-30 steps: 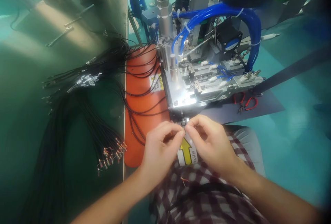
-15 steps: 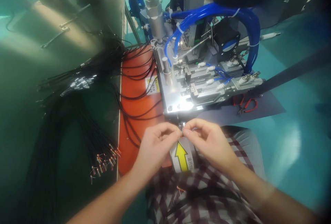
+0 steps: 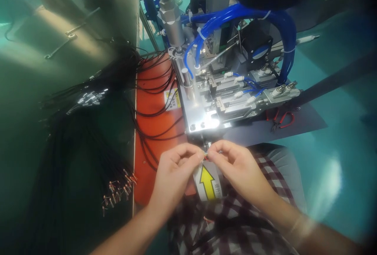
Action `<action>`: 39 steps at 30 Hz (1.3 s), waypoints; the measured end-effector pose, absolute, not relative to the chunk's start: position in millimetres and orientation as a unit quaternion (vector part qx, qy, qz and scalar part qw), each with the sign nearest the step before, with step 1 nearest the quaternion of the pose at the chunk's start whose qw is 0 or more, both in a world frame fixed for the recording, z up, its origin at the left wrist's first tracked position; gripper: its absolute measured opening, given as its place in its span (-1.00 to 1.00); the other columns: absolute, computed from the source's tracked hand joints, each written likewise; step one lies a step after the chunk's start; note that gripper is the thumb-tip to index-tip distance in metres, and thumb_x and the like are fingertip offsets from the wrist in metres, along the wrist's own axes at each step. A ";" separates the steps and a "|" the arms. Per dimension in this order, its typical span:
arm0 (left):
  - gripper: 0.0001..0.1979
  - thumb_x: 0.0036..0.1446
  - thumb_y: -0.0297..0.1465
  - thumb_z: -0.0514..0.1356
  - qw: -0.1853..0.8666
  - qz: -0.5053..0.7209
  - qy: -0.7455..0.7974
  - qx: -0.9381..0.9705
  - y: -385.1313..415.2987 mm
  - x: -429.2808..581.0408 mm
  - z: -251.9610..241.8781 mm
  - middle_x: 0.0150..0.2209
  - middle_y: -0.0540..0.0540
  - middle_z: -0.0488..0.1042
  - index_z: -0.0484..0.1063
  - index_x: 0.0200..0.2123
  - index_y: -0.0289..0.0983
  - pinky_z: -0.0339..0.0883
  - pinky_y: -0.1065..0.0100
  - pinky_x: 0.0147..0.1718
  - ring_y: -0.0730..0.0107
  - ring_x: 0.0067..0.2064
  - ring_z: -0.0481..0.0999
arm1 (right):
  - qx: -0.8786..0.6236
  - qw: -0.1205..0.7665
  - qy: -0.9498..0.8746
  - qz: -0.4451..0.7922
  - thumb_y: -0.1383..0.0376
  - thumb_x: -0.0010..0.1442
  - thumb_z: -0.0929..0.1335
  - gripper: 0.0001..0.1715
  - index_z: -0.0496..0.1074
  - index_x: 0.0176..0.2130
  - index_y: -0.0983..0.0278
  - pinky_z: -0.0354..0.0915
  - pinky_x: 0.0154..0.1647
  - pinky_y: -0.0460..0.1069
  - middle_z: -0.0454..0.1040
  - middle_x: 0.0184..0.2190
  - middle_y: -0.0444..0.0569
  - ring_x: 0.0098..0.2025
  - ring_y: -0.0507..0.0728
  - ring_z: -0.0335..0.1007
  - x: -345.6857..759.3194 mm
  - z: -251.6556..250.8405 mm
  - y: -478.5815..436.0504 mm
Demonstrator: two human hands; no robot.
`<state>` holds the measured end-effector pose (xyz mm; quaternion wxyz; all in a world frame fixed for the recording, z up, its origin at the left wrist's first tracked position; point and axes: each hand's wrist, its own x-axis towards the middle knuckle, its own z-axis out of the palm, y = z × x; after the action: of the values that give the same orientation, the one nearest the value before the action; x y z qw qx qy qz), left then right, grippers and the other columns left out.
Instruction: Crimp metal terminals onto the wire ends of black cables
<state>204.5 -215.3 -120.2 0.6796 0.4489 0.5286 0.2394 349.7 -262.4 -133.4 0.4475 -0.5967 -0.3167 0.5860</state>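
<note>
My left hand (image 3: 177, 168) and my right hand (image 3: 234, 163) meet fingertip to fingertip just in front of the metal machine block (image 3: 196, 114). Both are closed in a pinch. Between the fingertips a short bit of thin coloured wires (image 3: 205, 155) shows; most of it is covered by the fingers. Just below them a white label with a yellow arrow (image 3: 207, 184) faces up. A small scrap of copper-coloured wire (image 3: 207, 219) lies on the checked cloth over my lap.
Black cables (image 3: 153, 112) cross the orange plate (image 3: 147, 137) at left. Bundled cables with bare coloured wire ends (image 3: 118, 188) and silvery tips (image 3: 92, 98) lie further left. Blue hoses (image 3: 290, 51) arch over the machine. Red-handled pliers (image 3: 285, 119) lie at right.
Both hands stay pinched together at nearly the same spot, with fingers slightly shifted. A little more of the coloured wires shows between them. The whole view has moved slightly.
</note>
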 end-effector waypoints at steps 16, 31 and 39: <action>-0.82 0.06 -0.34 0.30 0.680 0.264 0.512 0.454 -217.0 204.8 -120.0 -0.56 0.04 0.34 0.47 -0.47 -0.35 0.08 0.60 -0.59 0.65 -0.56 0.21 | -0.613 0.451 -0.356 0.542 0.20 0.16 0.36 -0.81 0.39 -0.40 0.28 0.13 -0.54 -0.09 0.37 -0.47 -0.09 -0.48 0.04 0.23 345.7 -131.9 -264.2; -0.84 0.06 -0.33 0.26 0.650 0.236 0.509 0.513 -221.3 203.9 -117.2 -0.52 0.02 0.39 0.47 -0.48 -0.31 0.18 0.56 -0.58 0.59 -0.53 0.27 | -0.602 0.448 -0.433 0.500 0.29 0.16 0.34 -0.87 0.38 -0.42 0.27 0.16 -0.47 -0.07 0.38 -0.45 -0.11 -0.44 0.05 0.26 354.8 -127.2 -259.3; -0.86 0.05 -0.36 0.26 0.641 0.222 0.508 0.531 -221.5 201.9 -115.1 -0.54 0.03 0.38 0.46 -0.48 -0.31 0.19 0.55 -0.57 0.57 -0.53 0.29 | -0.559 0.428 -0.609 0.365 0.40 0.20 0.33 -0.93 0.39 -0.34 0.27 0.19 -0.47 -0.08 0.38 -0.36 -0.12 -0.46 0.01 0.26 368.8 -127.0 -261.1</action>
<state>201.9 -221.5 -115.1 0.6411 0.5311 0.5077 0.2219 368.8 -261.1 -127.0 0.4277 -0.5593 -0.6091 0.3650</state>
